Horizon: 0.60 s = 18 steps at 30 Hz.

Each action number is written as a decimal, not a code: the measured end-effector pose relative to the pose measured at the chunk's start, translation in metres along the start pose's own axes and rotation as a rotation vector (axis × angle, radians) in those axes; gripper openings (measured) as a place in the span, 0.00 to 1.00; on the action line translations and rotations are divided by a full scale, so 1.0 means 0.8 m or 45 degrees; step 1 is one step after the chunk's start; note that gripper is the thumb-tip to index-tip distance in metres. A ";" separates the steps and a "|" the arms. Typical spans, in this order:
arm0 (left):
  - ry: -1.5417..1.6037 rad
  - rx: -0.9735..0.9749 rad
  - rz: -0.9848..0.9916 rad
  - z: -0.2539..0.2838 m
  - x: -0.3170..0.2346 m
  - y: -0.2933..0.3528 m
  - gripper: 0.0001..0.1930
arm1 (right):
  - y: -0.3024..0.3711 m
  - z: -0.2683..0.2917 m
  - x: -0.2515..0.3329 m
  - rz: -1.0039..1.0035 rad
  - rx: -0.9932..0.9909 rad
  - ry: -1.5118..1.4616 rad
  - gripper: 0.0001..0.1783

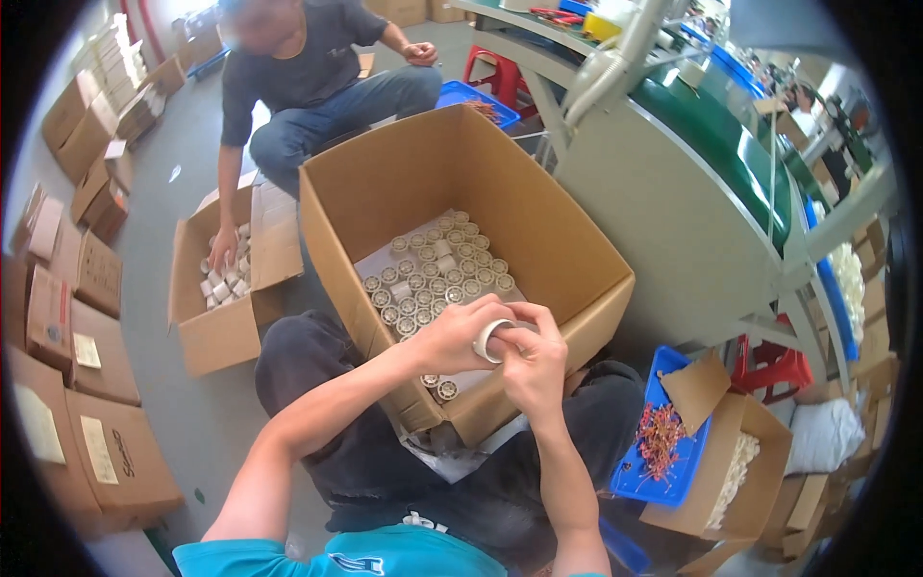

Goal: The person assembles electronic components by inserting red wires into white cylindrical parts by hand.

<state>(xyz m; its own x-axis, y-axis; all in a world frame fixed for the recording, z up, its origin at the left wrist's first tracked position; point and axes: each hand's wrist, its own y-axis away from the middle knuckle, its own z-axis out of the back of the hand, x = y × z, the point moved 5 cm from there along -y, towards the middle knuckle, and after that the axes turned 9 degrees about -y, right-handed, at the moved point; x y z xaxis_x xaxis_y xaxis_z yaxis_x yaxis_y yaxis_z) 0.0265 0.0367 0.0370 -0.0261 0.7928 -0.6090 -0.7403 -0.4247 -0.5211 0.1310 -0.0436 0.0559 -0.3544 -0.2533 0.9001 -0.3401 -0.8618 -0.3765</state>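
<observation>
Step in hand, as far as I can judge: work on one white ring (480,342), held up over the near end of the large cardboard box (385,178) between the person's knees. Both hands are on it. Left hand (463,337) wraps it from the left, fingers curled narrow around the wall; right hand (535,363) comes in from the other side, fingers bent, tips at the mouth of the ring (can't tell whether they pinch some small part in there or just press on the inside). Ring is tilted, open end facing right and toward the wearer, well clear of the pieces below.

Those white round pieces (437,281) sit in the box, many upright with spoked faces up, a few on their sides, on a pale sheet. Off left, a co-worker's hand (224,246) reaches into a smaller carton (213,344) of similar white parts. On the right, a blue tray (630,478) carries red wired bits (661,444).

Next move, my judgement: it calls for the left hand to keep the ring steady and the right fingertips to stay square to the opening; a slip would drop it among the pieces.
</observation>
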 end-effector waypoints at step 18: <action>-0.416 0.063 -0.255 0.034 0.000 -0.115 0.32 | -0.021 0.073 -0.026 -0.015 -0.301 -0.366 0.12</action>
<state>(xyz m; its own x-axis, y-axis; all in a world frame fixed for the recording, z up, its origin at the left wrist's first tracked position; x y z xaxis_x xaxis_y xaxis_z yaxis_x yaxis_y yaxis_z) 0.0765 0.0878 0.1015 -0.0842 0.9588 -0.2714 -0.7837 -0.2319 -0.5762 0.1949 -0.0498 0.0565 -0.1016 -0.3861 0.9168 -0.5465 -0.7484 -0.3757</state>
